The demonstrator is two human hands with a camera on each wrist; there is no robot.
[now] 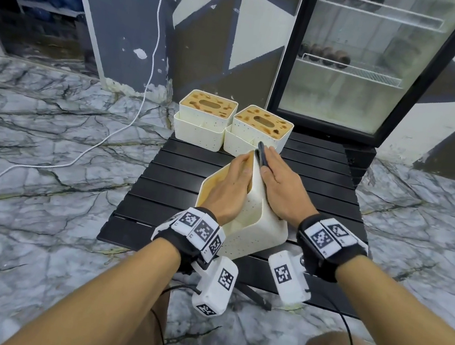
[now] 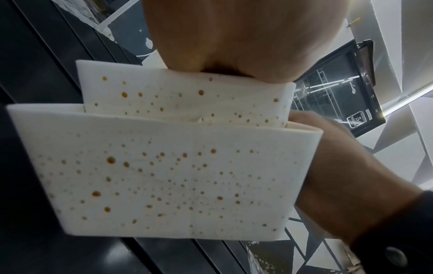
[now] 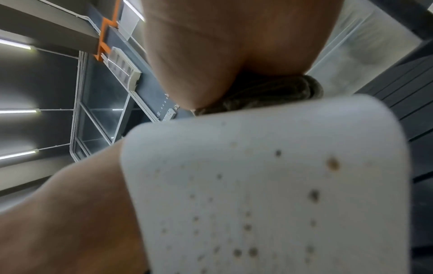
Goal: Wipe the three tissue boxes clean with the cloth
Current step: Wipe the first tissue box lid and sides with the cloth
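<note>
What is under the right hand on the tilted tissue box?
Under the right hand a dark cloth shows, pressed against the side of the tilted tissue box. The box surface beneath the cloth and palm is covered.

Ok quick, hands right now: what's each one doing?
Left hand: grips the tilted tissue box at its top, fingers curled over the edge.
Right hand: flat, pressing the dark cloth against the box's side.
</note>
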